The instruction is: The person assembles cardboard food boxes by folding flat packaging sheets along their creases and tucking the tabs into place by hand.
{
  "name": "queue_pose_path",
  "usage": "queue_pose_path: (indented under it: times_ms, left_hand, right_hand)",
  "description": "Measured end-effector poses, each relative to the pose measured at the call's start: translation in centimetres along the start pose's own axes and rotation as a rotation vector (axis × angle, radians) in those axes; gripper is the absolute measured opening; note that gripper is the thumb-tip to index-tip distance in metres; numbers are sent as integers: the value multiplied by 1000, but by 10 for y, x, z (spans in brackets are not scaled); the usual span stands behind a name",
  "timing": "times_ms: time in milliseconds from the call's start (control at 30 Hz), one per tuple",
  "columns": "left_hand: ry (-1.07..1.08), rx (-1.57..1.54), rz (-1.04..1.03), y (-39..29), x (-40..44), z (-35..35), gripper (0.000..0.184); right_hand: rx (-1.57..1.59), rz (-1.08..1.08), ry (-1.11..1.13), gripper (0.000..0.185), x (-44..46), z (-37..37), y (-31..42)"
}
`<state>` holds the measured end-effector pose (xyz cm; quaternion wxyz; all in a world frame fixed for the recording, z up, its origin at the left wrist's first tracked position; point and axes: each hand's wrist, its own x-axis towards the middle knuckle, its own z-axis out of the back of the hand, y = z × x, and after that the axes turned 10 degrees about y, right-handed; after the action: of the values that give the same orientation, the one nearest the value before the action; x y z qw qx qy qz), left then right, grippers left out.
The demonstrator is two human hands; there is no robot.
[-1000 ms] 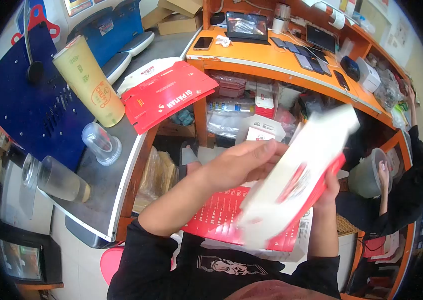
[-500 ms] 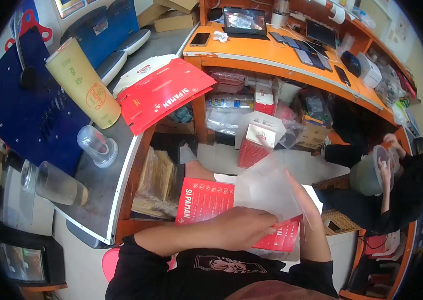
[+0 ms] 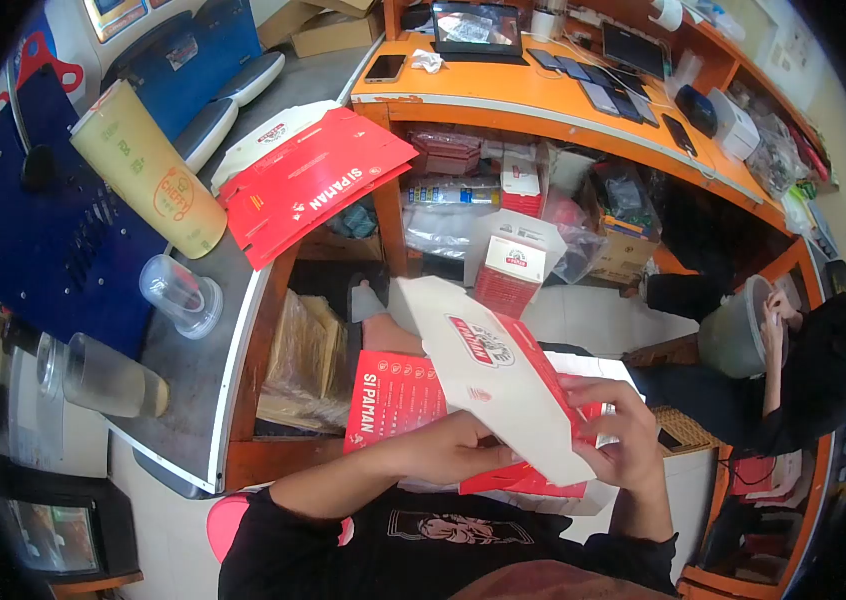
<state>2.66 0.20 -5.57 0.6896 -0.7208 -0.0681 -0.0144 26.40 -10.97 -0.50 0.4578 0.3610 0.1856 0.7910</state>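
Note:
A red-and-white folding carton (image 3: 493, 360) is held up at a slant over my lap, its printed white side with a logo facing me. My left hand (image 3: 458, 448) is closed at the carton's lower left edge, its fingers partly hidden. At the right end, my right hand (image 3: 625, 428) grips the carton between thumb and fingers. Beneath lie flat red cartons (image 3: 393, 395) printed "SIPAMAN". Just beyond the held carton stands a stack of folded red-and-white cartons (image 3: 513, 265).
On the grey counter (image 3: 198, 400) are a tall yellow cup stack (image 3: 148, 170), clear plastic cups (image 3: 183, 295) and more flat red cartons (image 3: 318, 185). An orange desk (image 3: 493, 90) carries phones and a tablet. At right, another person holds a bucket (image 3: 733, 335).
The carton has turned from a blurred pale face to its printed side and tilted upright. My right hand has come round its right end. The camera view has shifted slightly.

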Motion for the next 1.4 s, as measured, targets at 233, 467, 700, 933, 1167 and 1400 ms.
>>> queue_pose_path:
  times_ms: [233,467,700,933,1167,1400]
  left_hand:
    - [38,-76,102,0,-2,-2,36]
    - [-36,-367,106,-14,-1,-7,34]
    - [16,-260,34,-29,-2,-3,38]
    - [57,-26,51,-28,-9,-7,41]
    - [-318,-220,-117,-47,-1,-16,40]
    - [-736,-314,-355,-63,27,-15,37]
  right_hand:
    - [-455,-58,204,40,24,24,37]
    - [-418,-95,99,40,33,9,35]
    - [-248,-74,265,39,49,30,38]
    - [-234,4,501,38,48,39,35]
    - [-315,3,102,47,54,14,48]
    - [-439,208,-191,55,43,-31,34]
